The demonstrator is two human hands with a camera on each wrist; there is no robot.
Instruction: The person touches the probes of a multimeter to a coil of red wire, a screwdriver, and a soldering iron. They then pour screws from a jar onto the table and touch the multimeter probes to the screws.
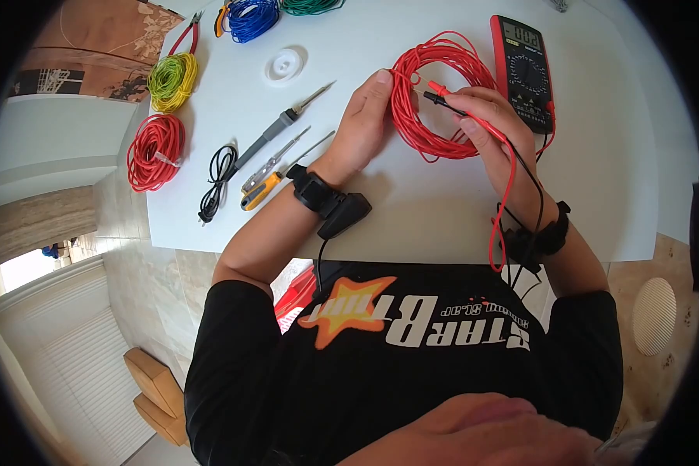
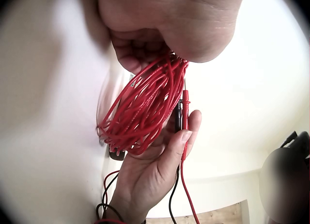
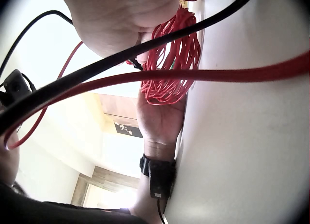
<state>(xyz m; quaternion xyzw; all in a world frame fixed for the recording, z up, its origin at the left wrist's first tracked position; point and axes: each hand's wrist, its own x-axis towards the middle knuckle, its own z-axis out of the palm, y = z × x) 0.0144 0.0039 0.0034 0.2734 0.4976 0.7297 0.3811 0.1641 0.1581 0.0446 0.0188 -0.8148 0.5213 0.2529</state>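
Observation:
My left hand (image 1: 363, 116) grips the near-left side of a coil of red wire (image 1: 406, 116), which stands tilted above the white table. In the left wrist view, the curled fingers partly hide behind the palm. My right hand (image 1: 499, 128) pinches two multimeter probes side by side, a red probe (image 2: 186, 100) and a black probe (image 1: 436, 99). Their tips point toward the part of the coil by my left thumb. A digital multimeter (image 1: 523, 74) in a red and black case lies just beyond my right hand, its display lit with digits. The probe leads hang past my right wrist.
Left on the table lie a soldering iron (image 1: 276, 128), a voltage-tester screwdriver (image 1: 272, 163), and a yellow-handled screwdriver (image 1: 262, 191). Farther out are another red wire coil (image 1: 155, 153), a yellow-green coil (image 1: 172, 81), red-handled pliers (image 1: 186, 33), a white spool (image 1: 284, 65) and a blue coil (image 1: 252, 19).

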